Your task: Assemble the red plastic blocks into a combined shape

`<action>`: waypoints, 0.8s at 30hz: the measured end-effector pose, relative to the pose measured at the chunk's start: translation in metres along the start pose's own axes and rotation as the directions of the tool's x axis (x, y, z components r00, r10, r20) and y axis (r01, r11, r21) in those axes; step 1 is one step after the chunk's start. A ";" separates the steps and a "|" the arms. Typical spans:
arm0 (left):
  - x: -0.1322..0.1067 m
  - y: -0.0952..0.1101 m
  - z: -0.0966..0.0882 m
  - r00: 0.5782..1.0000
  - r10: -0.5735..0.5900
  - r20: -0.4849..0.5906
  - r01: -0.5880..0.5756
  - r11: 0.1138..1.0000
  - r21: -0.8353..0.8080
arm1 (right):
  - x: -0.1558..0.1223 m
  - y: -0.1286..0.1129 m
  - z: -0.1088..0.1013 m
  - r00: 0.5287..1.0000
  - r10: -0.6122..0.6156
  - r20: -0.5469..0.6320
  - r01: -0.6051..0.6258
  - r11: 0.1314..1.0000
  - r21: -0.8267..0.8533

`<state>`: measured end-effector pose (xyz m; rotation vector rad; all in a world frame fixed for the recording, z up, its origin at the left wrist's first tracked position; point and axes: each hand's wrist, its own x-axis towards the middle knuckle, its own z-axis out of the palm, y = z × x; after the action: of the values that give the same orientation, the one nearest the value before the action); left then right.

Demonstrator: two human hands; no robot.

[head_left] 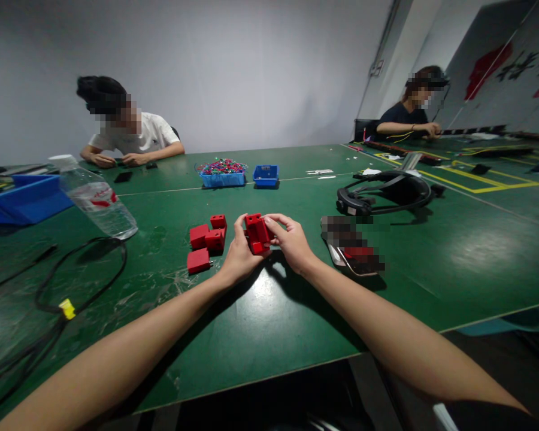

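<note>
Both hands hold a red block-shaped part point(257, 232) just above the green table point(269, 335). Two small dark holes show on its top end. My left hand point(241, 254) closes around its left side and underside. From the right, my right hand point(291, 239) grips it with the thumb along its face. Left of my hands sit several similar red blocks; one, a flat red block point(198, 261), lies nearest me with a small metal bit at its right side. Another red block point(218, 221) with holes stands at the back of that group.
A tilted water bottle point(101, 200), a black cable point(54, 311) and a blue bin point(22, 197) are at left. Ahead are a tray of colourful small parts point(222, 178) and a small blue tray point(266, 175). A phone point(353, 248) and a black headset point(386, 191) lie right. Two people sit across.
</note>
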<state>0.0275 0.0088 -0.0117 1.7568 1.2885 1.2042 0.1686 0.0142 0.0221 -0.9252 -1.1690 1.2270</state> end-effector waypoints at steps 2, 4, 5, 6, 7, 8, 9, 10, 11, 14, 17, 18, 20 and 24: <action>0.000 -0.001 0.000 1.000 0.008 0.002 -0.008 1.000 -0.007 | 0.000 -0.002 0.000 1.000 -0.006 0.013 0.006 1.000 -0.007; 0.001 -0.002 0.001 1.000 0.017 -0.003 -0.017 1.000 -0.004 | 0.000 -0.003 -0.001 1.000 -0.013 0.028 0.013 1.000 -0.019; 0.001 -0.003 0.001 1.000 0.018 -0.006 -0.018 1.000 0.003 | 0.000 -0.004 -0.002 0.999 -0.017 0.035 0.018 0.999 -0.028; 0.001 -0.003 0.001 1.000 0.017 -0.007 -0.017 1.000 0.010 | 0.001 -0.004 -0.002 0.999 -0.023 0.042 0.024 0.999 -0.037; 0.001 -0.003 0.001 1.000 0.014 -0.006 -0.014 1.000 0.017 | 0.001 -0.005 -0.003 0.998 -0.027 0.049 0.030 0.999 -0.046; 0.001 -0.002 0.001 1.000 0.013 -0.003 -0.012 1.000 0.024 | 0.001 -0.005 -0.003 0.998 -0.030 0.057 0.033 0.998 -0.052; 0.001 -0.002 0.001 1.000 0.013 0.002 -0.013 1.000 0.028 | 0.001 -0.005 -0.004 0.997 -0.031 0.069 0.034 0.998 -0.054; 0.001 -0.001 0.001 1.000 0.017 0.008 -0.017 0.999 0.029 | 0.001 -0.006 -0.004 0.996 -0.029 0.083 0.033 0.998 -0.055; 0.000 0.000 0.001 1.000 0.023 0.013 -0.023 0.999 0.027 | 0.002 -0.006 -0.005 0.995 -0.026 0.098 0.031 0.998 -0.056; -0.001 0.004 0.001 0.999 0.026 0.024 -0.027 0.999 0.018 | 0.002 -0.007 -0.006 0.992 -0.017 0.122 0.023 0.998 -0.050; -0.002 0.006 0.001 1.000 0.025 0.011 -0.025 0.999 0.024 | 0.003 -0.008 -0.006 0.992 -0.039 0.124 0.046 0.998 -0.049; -0.002 0.007 0.001 1.000 0.025 0.004 -0.025 0.999 0.030 | 0.003 -0.008 -0.006 0.990 -0.052 0.130 0.060 0.997 -0.054; -0.002 0.007 0.001 1.000 0.019 -0.001 -0.019 0.999 0.045 | 0.003 -0.008 -0.006 0.987 -0.073 0.144 0.083 0.994 -0.064; -0.001 0.008 0.000 1.000 0.007 0.008 -0.008 0.999 0.051 | 0.004 -0.005 -0.007 0.990 -0.047 0.136 0.058 0.995 -0.083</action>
<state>0.0305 0.0051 -0.0048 1.8020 1.3200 1.1773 0.1764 0.0180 0.0264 -0.8811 -1.3537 1.2187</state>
